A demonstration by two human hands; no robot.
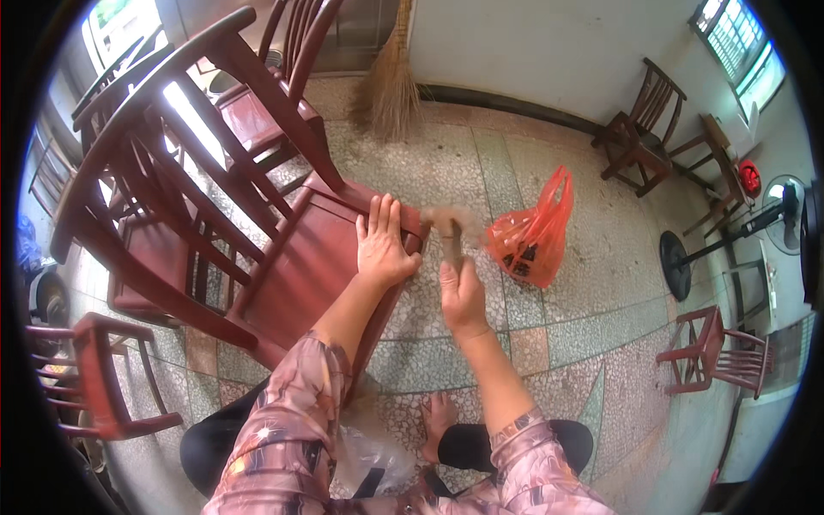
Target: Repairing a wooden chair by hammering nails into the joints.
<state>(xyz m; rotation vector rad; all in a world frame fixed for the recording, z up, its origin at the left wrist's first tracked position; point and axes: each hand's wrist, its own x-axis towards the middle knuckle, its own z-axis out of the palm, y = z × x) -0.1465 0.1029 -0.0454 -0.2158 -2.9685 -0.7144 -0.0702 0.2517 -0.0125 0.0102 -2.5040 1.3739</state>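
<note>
A reddish-brown wooden chair (296, 279) with a slatted back stands tilted before me, its back toward the left. My left hand (384, 245) lies flat on the seat near its right edge, fingers spread and pointing away from me. Just off that edge, my right hand (463, 296) grips the handle of a hammer (451, 232). Motion smears the hammer's head, which is close to the seat's far right corner; whether the two touch I cannot tell.
A red plastic bag (534, 240) with dark contents sits on the terrazzo floor right of the hammer. Beyond stands a straw broom (390, 94). Other wooden chairs crowd the left; a small chair (708, 348) and a standing fan (676, 264) are at right.
</note>
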